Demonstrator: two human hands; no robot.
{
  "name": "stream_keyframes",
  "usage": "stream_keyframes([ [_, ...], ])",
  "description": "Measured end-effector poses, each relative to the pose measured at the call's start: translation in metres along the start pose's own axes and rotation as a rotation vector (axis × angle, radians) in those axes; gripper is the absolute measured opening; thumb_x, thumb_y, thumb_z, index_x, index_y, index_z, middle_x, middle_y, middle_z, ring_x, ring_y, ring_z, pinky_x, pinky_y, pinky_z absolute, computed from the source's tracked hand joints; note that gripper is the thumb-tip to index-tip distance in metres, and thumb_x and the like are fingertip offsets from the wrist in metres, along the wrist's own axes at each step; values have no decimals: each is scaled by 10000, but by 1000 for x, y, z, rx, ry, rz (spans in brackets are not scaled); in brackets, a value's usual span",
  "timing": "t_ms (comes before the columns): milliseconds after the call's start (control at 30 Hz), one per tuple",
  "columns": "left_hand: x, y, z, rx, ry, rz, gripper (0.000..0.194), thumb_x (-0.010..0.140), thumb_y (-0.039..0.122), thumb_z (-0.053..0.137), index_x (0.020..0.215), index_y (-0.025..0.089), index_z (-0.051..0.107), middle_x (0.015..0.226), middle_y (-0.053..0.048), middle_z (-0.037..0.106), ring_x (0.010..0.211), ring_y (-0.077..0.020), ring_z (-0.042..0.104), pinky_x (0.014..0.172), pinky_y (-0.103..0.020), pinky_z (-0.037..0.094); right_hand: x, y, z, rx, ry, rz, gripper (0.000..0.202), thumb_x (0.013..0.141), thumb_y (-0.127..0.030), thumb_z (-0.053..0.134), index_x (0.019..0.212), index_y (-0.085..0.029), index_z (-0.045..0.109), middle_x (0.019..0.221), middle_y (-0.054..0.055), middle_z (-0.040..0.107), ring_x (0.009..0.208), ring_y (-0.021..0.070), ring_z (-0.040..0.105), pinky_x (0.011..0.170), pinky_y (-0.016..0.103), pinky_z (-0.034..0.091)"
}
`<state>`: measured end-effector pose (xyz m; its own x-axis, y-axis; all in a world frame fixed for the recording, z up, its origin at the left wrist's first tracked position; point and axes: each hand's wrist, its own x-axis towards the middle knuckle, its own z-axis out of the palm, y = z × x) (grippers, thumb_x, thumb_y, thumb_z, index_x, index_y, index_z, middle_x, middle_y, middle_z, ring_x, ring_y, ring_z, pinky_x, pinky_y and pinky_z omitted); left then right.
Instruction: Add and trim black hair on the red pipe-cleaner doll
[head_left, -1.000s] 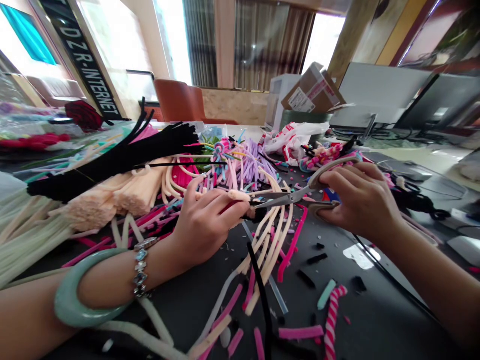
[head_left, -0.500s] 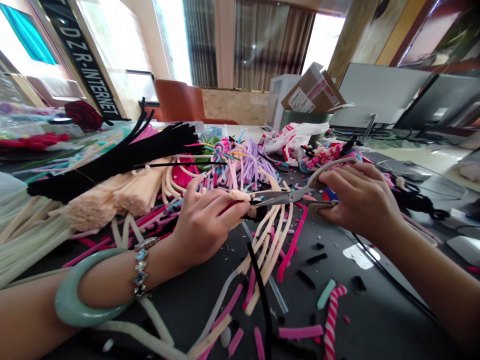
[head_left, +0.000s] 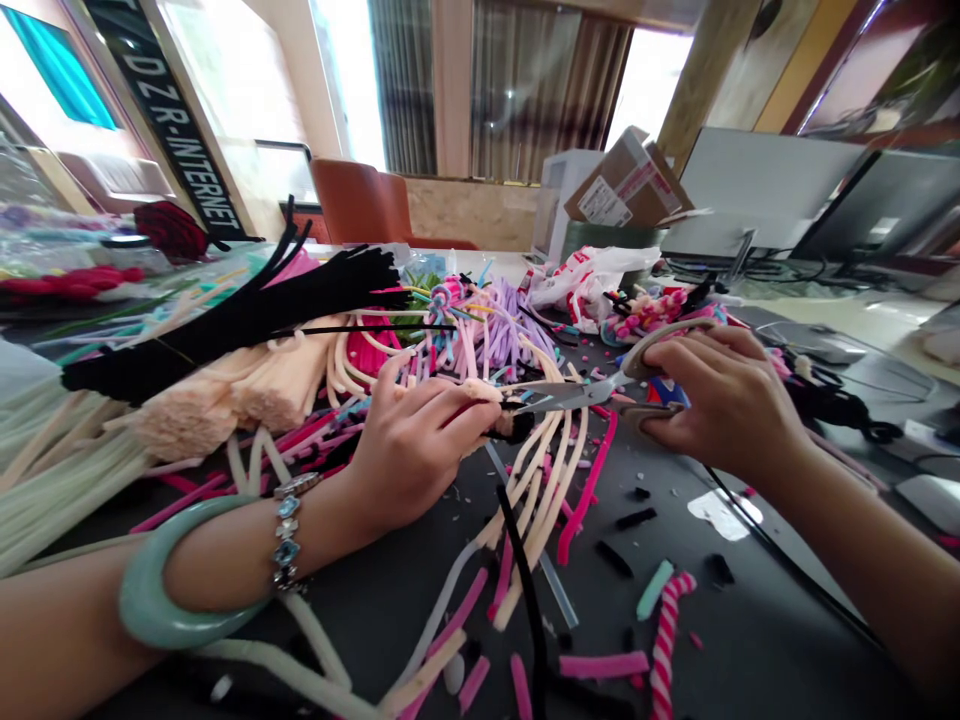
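My left hand (head_left: 420, 440) pinches a small cream and black piece made of fuzzy pipe cleaners (head_left: 484, 392); much of it is hidden by my fingers. Around the handles of a pair of scissors (head_left: 577, 393) my right hand (head_left: 727, 395) is closed. The scissor blades point left and reach the black part of the piece beside my left fingertips. Below the blades, several cream pipe cleaners (head_left: 536, 510) curve down over the dark table, with a black pipe cleaner (head_left: 529, 590) among them.
A black bundle of pipe cleaners (head_left: 225, 320) lies across cream bundles (head_left: 262, 385) at left. Purple stems (head_left: 506, 320) and a plastic bag (head_left: 592, 280) are behind. Cut scraps (head_left: 604, 664) and a striped pink twist (head_left: 666, 640) litter the front. A cardboard box (head_left: 626, 185) and monitors (head_left: 750, 190) stand farther back.
Both hands stay in nearly the same place, with the scissors still at the small piece. The scissor handles look slightly closer together, and the whole view has shifted a little.
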<state>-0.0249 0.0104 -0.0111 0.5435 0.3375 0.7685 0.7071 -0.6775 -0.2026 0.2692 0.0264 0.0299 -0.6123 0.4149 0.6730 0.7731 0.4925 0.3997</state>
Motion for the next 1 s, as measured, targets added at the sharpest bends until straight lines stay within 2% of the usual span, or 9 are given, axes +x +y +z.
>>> stream_keyframes([
  [133,2,1,0,5,22,21,178,843,98,556,959,213,627,963,1,731,853,-160,673,1084,-456,263,-1,-2,3,-8,16,-5,208,682,-233,603,866,-225,509,816,10,669,796,212,641,844,343,406],
  [333,2,2,-1,-1,29,32,189,829,84,579,961,213,619,971,14,732,853,-155,673,1089,-451,262,1,-5,3,-69,-16,-34,179,694,-237,586,864,-214,535,797,21,660,796,208,637,847,328,410],
  [533,1,2,-4,-1,33,56,202,840,102,577,987,236,614,994,12,728,868,-147,663,1043,-405,319,3,-5,-2,-120,-46,-57,146,703,-202,555,849,-197,547,789,38,663,767,209,635,847,335,416],
  [667,1,2,-3,-12,26,38,165,854,135,578,989,224,613,1019,-3,726,891,-158,662,986,-381,351,2,-3,1,0,-67,23,206,669,-202,574,872,-207,540,866,34,684,812,215,648,866,353,417],
  [867,1,0,1,-44,-18,-40,163,858,161,575,1012,205,604,1038,-22,721,920,-181,670,960,-381,374,-2,5,7,179,30,180,294,660,-166,620,926,-223,507,947,69,679,897,256,636,833,380,454],
  [1000,1,-1,3,-69,-20,-109,223,831,170,594,1052,185,571,1031,-43,713,931,-191,666,930,-354,427,-4,4,11,241,22,179,277,686,-203,628,930,-237,503,929,61,663,907,271,630,833,394,461],
])
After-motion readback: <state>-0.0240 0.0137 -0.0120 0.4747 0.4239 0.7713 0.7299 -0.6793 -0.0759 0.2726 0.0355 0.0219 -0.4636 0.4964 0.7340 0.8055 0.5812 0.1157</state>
